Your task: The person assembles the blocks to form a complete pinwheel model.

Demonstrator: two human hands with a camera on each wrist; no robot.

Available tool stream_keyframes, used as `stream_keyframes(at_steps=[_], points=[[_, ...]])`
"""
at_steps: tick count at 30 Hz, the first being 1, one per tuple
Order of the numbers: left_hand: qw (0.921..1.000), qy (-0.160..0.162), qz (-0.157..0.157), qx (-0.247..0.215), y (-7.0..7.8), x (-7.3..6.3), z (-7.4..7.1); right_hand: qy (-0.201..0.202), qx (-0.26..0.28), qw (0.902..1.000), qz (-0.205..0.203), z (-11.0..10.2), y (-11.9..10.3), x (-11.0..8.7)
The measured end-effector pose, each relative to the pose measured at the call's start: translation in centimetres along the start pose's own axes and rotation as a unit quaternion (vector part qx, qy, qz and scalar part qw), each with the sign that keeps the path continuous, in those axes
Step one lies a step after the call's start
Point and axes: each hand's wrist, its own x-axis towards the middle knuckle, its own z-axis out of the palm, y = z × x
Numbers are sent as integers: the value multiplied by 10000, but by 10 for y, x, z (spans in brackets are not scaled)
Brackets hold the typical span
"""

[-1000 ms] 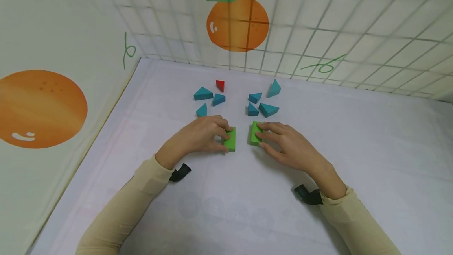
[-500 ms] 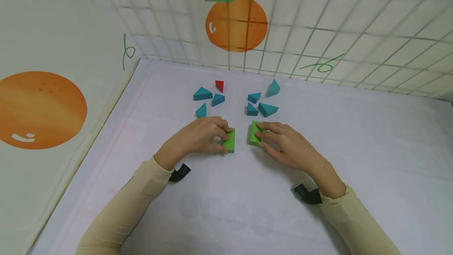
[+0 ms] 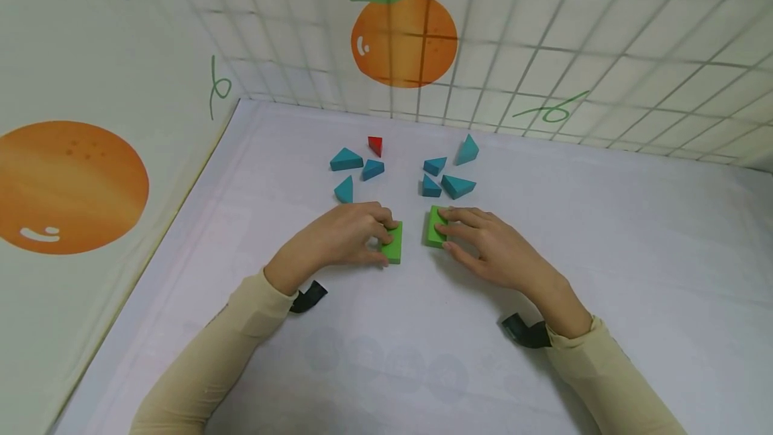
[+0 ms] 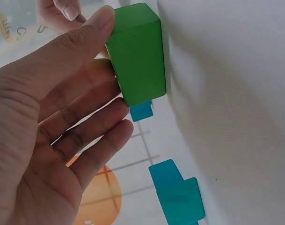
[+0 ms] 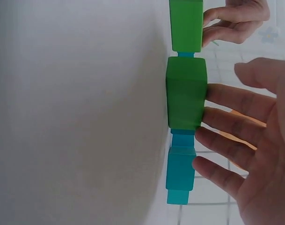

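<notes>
My left hand (image 3: 344, 233) pinches a green rectangular block (image 3: 394, 244) lying on the white table, thumb at its near end. In the left wrist view the thumb meets an edge of that green block (image 4: 137, 61), and some fingertips are hidden behind it. To the right, across a narrow gap, lies a second green block (image 3: 435, 227). My right hand (image 3: 498, 247) rests its fingertips on top of this one. Seen from the right wrist, its fingers (image 5: 236, 122) are fairly straight and the thumb stands away from the block.
Beyond the hands lie several blue-teal triangular blocks in two groups, including one at the left (image 3: 346, 160) and one at the right (image 3: 459, 186). A small red triangular block (image 3: 376, 145) sits at the back of the left group. A gridded curtain (image 3: 519, 39) with orange prints borders the far side.
My left hand and its green block have slid slightly toward me. The right hand, its block and the triangular blocks stay where they were.
</notes>
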Motion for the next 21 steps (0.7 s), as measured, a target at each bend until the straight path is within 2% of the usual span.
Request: stream_keyframes(at_steps=[21], points=[[9999,-87,80,14,4,1,1,41,-34,9999,-140,4,2,1]])
